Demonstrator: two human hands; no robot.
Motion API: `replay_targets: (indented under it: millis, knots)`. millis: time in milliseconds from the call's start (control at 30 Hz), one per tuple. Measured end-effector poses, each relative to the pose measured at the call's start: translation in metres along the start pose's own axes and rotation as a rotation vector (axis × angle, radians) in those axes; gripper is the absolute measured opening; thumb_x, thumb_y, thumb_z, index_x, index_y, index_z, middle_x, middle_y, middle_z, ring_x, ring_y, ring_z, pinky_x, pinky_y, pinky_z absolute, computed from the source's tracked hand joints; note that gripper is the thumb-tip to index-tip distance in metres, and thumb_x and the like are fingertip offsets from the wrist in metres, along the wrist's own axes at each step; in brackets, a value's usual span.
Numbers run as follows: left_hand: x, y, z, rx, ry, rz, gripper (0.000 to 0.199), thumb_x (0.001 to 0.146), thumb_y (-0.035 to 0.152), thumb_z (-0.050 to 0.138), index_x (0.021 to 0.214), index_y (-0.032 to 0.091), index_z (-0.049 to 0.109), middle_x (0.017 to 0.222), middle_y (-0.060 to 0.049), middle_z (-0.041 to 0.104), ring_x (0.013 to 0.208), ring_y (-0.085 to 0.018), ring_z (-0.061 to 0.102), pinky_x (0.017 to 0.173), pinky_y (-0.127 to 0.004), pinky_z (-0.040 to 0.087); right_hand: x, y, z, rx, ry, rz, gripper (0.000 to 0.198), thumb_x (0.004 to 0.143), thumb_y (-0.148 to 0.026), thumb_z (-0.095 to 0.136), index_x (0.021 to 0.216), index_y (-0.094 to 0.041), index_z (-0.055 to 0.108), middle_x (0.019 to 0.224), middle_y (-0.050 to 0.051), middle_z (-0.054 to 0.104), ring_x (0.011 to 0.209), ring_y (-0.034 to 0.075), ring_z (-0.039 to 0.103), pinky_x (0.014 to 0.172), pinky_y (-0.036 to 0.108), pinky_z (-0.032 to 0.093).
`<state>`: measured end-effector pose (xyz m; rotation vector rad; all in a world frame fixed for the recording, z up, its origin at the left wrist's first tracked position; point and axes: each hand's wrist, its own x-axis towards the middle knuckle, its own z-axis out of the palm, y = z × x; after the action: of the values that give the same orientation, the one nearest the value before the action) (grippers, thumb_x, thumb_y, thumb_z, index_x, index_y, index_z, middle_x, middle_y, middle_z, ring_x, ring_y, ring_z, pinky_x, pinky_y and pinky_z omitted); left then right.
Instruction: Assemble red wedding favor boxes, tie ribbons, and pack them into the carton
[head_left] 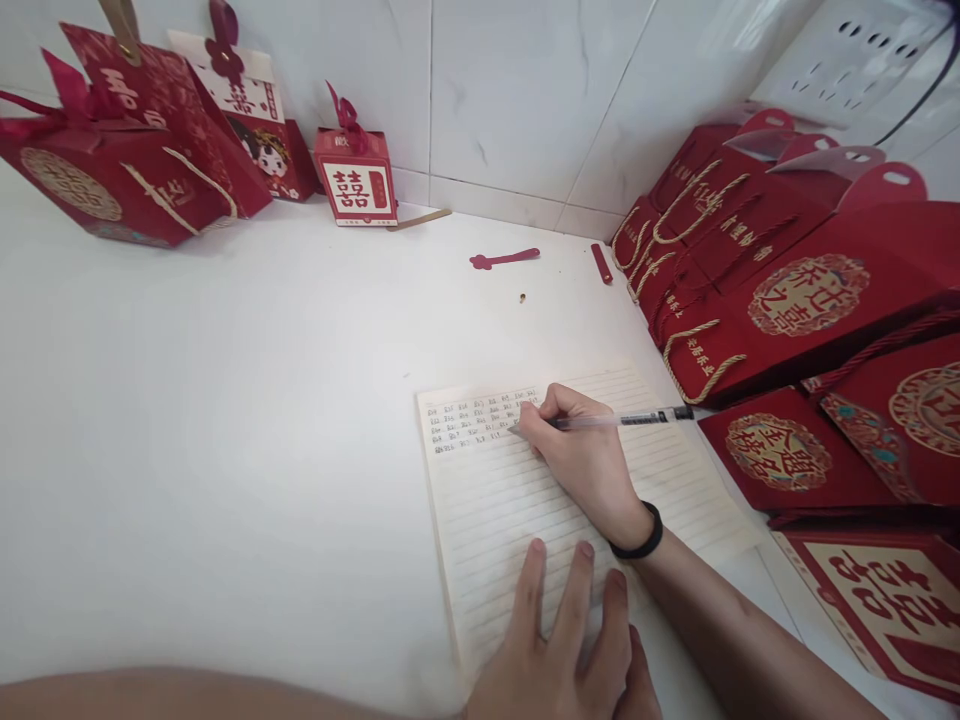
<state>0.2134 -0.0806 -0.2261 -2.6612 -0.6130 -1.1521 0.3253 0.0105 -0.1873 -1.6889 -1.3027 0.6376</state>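
Note:
A lined notebook (pixel 495 510) lies open on the white table, with several rows of small handwriting across its upper left. My right hand (pixel 577 440) grips a clear-barrelled pen (pixel 645 416) with a dark end, its tip down at the page by the lowest written row. A black band (pixel 641 535) circles that wrist. On the lower part of the page my left hand (pixel 559 640) rests flat, fingers spread, holding nothing. Part of it is cut off by the bottom edge of the view.
Red gift boxes (pixel 795 300) with rope handles crowd the right side, close to the notebook. More red boxes (pixel 150 180) and a small box (pixel 356 180) stand at the back left. A flower-ended strap (pixel 506 259) and a short red strip (pixel 601 263) lie near the tiled wall (pixel 517 100).

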Motion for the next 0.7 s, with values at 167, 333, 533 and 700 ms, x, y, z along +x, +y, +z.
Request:
replay_targets:
  millis: [167,333,533,700]
  knots:
    - [-0.0006,-0.0003,0.0007,0.004,0.004,-0.005,0.006,0.078,0.02,0.059,0.083,0.021,0.057,0.096,-0.001,0.07,0.097,-0.027,0.064,0.104,-0.057,0.028,-0.0005,0.0009,-0.0002,-0.01,0.019,-0.039,0.032,0.072,-0.026,0.051,0.052,-0.018,0.028,0.047,-0.006,0.027,0.045,0.007,0.025,0.044,0.019,0.024]
    - [-0.0018,-0.0002,0.0022,0.026,0.004,-0.018,0.009,0.077,0.023,0.06,0.085,0.021,0.057,0.097,0.0,0.07,0.099,-0.026,0.063,0.103,-0.054,0.033,-0.0003,-0.0001,-0.0003,-0.019,0.033,-0.027,0.032,0.074,-0.027,0.05,0.052,-0.018,0.029,0.047,-0.006,0.027,0.045,0.007,0.027,0.043,0.019,0.025]
    - [-0.0026,0.0004,0.0028,0.029,0.011,-0.018,0.005,0.079,0.022,0.058,0.084,0.022,0.057,0.097,0.0,0.07,0.099,-0.026,0.064,0.103,-0.054,0.033,-0.0004,0.0011,-0.0008,-0.013,0.04,-0.04,0.03,0.073,-0.026,0.049,0.053,-0.018,0.028,0.048,-0.006,0.026,0.046,0.007,0.025,0.043,0.019,0.024]
    - [-0.003,0.0014,0.0041,0.039,0.015,-0.006,0.004,0.079,0.022,0.059,0.083,0.021,0.059,0.097,0.0,0.07,0.098,-0.026,0.064,0.106,-0.056,0.029,-0.0003,0.0012,-0.0001,-0.026,0.063,-0.06,0.03,0.072,-0.026,0.048,0.052,-0.018,0.027,0.049,-0.005,0.025,0.047,0.007,0.025,0.044,0.019,0.023]
